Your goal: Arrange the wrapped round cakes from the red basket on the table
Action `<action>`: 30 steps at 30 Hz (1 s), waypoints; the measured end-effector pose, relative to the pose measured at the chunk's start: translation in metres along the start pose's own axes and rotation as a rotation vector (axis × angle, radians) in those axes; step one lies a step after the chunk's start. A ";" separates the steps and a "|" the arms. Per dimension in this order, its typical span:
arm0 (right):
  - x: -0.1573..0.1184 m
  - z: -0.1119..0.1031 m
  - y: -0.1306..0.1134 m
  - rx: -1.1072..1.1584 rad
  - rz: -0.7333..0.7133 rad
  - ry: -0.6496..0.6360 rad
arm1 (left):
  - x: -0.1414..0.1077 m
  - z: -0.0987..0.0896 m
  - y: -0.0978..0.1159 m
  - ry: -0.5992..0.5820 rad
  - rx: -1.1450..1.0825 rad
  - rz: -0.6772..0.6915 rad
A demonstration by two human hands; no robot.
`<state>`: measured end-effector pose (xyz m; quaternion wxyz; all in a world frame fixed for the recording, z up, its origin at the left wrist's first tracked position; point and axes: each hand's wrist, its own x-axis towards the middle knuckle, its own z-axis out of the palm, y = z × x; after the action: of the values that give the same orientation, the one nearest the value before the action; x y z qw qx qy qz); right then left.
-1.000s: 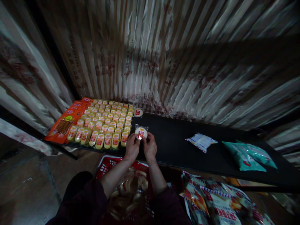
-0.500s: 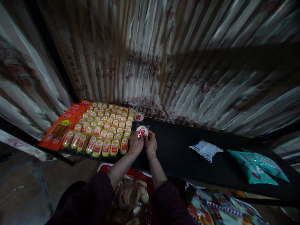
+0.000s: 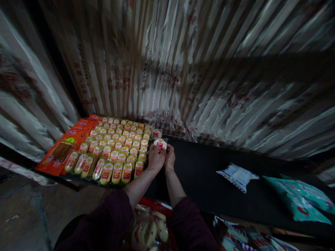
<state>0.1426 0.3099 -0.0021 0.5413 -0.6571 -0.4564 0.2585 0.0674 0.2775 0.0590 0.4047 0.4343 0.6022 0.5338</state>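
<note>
A round white packaged cake (image 3: 160,143) with a red label is pinched between my two hands over the black shelf. My left hand (image 3: 156,157) has its fingers closed at the cake's lower left. On the cake's right side is my right hand (image 3: 170,157), fingers curled against it. Just behind lies another round white packaged cake (image 3: 156,134). Left of my hands, rows of yellow packaged cakes (image 3: 115,156) with red labels cover the shelf.
Orange snack bags (image 3: 61,152) lie at the shelf's left end. A white-and-blue packet (image 3: 239,176) and teal bags (image 3: 300,202) rest on the right. Below the shelf are a red box of wrapped cakes (image 3: 150,230) and more bags (image 3: 235,235). Pleated sheeting (image 3: 167,69) hangs behind.
The view has shifted slightly. My hands and the held cake have moved a little toward the round cake behind, and that gap is narrower.
</note>
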 end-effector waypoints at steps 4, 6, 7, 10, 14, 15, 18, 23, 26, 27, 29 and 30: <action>0.008 0.007 0.004 -0.010 -0.013 0.004 | 0.007 0.004 -0.004 0.019 0.036 0.009; 0.013 0.010 0.004 -0.021 -0.030 0.001 | 0.010 0.005 -0.005 0.023 0.073 0.020; 0.015 0.011 0.004 -0.032 -0.031 -0.002 | 0.012 0.006 -0.006 0.023 0.081 0.028; 0.022 0.014 0.005 -0.062 -0.021 -0.026 | 0.018 0.008 -0.008 0.021 0.047 0.048; 0.030 0.019 0.008 -0.061 -0.034 -0.052 | 0.024 0.011 -0.008 0.021 0.041 0.040; 0.032 0.020 0.010 -0.056 -0.042 -0.052 | 0.026 0.012 -0.007 0.022 0.063 0.033; 0.034 0.023 0.012 -0.063 -0.055 -0.046 | 0.029 0.012 -0.005 0.019 0.149 0.024; 0.036 0.024 0.011 -0.117 -0.070 -0.037 | 0.033 0.008 0.000 -0.072 0.329 -0.027; 0.038 0.026 0.010 -0.129 -0.062 -0.048 | 0.035 0.006 0.004 -0.097 0.440 -0.033; 0.038 0.027 0.010 -0.130 -0.058 -0.052 | 0.035 0.006 0.005 -0.095 0.464 -0.026; 0.040 0.029 0.011 -0.126 -0.066 -0.067 | 0.035 0.006 0.006 -0.091 0.491 -0.017; 0.040 0.030 0.011 -0.125 -0.076 -0.075 | 0.035 0.007 0.007 -0.094 0.497 -0.015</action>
<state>0.1390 0.3598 -0.0149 0.4913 -0.6617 -0.5162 0.2331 0.0639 0.3137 0.0647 0.3173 0.5403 0.6986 0.3455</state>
